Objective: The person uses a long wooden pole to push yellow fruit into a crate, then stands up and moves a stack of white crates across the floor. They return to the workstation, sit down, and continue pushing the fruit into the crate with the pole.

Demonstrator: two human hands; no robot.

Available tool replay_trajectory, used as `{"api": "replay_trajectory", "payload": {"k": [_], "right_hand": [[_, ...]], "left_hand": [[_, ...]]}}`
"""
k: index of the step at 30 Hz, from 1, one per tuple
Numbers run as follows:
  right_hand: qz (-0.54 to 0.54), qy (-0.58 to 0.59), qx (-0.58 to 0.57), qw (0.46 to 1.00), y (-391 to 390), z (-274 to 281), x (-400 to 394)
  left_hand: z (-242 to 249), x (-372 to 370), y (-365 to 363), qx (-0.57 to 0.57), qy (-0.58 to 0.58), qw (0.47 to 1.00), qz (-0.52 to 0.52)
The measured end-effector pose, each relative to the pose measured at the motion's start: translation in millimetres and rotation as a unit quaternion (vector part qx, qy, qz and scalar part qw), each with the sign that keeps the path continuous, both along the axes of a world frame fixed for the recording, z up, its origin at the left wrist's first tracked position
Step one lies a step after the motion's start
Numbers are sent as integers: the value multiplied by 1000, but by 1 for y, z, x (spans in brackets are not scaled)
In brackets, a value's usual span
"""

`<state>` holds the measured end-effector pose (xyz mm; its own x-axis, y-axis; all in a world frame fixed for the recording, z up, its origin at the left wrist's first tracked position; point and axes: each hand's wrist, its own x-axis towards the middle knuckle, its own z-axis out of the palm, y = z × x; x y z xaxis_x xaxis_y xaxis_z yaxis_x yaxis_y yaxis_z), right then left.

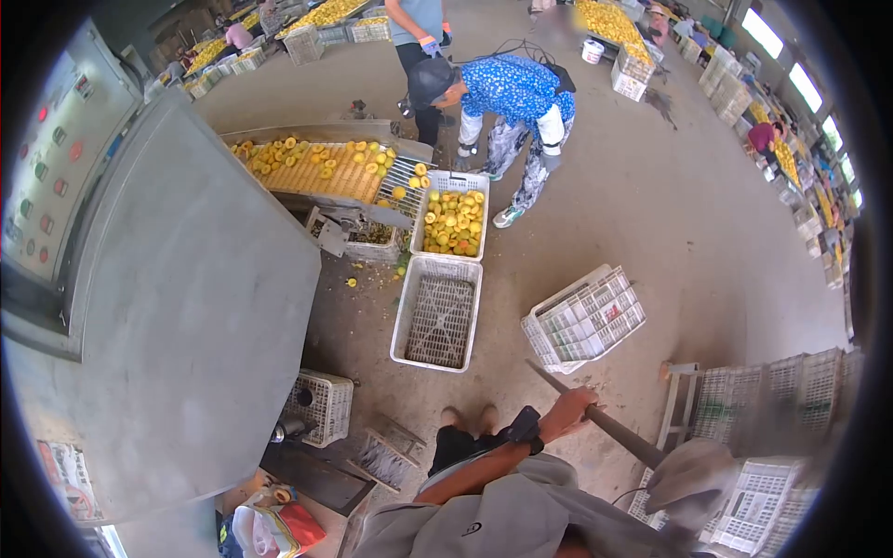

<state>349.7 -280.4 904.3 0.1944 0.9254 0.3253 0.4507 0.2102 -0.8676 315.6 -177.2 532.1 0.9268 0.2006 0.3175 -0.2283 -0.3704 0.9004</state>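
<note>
My left hand, with a dark watch at its wrist, is wrapped round a long grey pole that slants across the front of my body. Its thin far end reaches the near edge of a stack of white plastic crates lying on the floor. At the pole's near end is a blurred grey shape that looks like my right hand in a glove; its fingers are smeared by motion. Ahead of my feet stands an empty white crate, end to end with a crate of yellow peach halves.
A sloping conveyor carries peach halves toward the full crate. A co-worker in a blue patterned shirt bends beside it. A large grey machine cabinet rises on my left. Stacked crates stand at right.
</note>
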Motion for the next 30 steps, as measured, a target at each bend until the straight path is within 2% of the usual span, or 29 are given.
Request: {"api": "replay_trajectory", "payload": {"k": [3, 4, 5, 6, 8, 10, 11, 13, 15, 16, 18, 20, 22, 23, 24, 26, 27, 28, 30], "right_hand": [[-102, 80, -22, 991, -18, -9, 19], [-138, 59, -43, 988, -15, -17, 18], [-174, 37, -63, 982, -8, -28, 16], [-209, 13, -84, 974, -1, -39, 14], [-311, 25, -131, 941, 7, -59, -2], [-374, 14, -167, 912, 23, -70, -11], [-388, -2, -224, 894, 29, -70, -14], [-411, -32, -338, 846, 39, -68, -23], [-360, -85, -503, 781, 37, -78, -38], [-329, -111, -579, 738, 39, -86, -45], [-282, -78, -683, 670, 47, -107, -70], [-222, -172, -701, 656, 44, -152, -113], [-204, -118, -783, 576, 17, -194, -159], [-202, -66, -793, 572, 10, -205, -179], [-199, -13, -799, 567, 5, -213, -198], [-242, 91, -803, 538, -14, -226, -234], [-227, 74, -826, 511, -18, -233, -250], [-234, 105, -830, 495, -24, -240, -263], [-228, 130, -830, 492, -48, -266, -275]], "left_hand": [[-33, -14, 10, 47, 49, 998, 12], [-49, -21, 16, 61, 58, 996, 18], [-62, -30, 26, 85, 143, 986, -17], [-76, -39, 36, 71, 119, 990, -5], [-99, -57, 57, 42, 71, 996, 15], [-125, -67, 80, 80, 190, 976, -68], [-125, -69, 90, 98, 248, 958, -110], [-120, -80, 96, 129, 268, 953, -61], [-132, -91, 110, 148, 247, 953, -93], [-157, -94, 116, 153, 213, 954, -147], [-192, -115, 116, 172, 187, 936, -244], [-174, -134, 127, 216, 170, 904, -327], [-207, -171, 103, 191, 78, 916, -345], [-227, -189, 90, 187, 57, 916, -350], [-218, -200, 92, 198, 117, 896, -380], [-217, -224, 109, 151, 126, 917, -347], [-234, -238, 109, 161, 151, 917, -334], [-256, -249, 114, 174, 175, 915, -319], [-303, -262, 124, 191, 241, 916, -258]]}}
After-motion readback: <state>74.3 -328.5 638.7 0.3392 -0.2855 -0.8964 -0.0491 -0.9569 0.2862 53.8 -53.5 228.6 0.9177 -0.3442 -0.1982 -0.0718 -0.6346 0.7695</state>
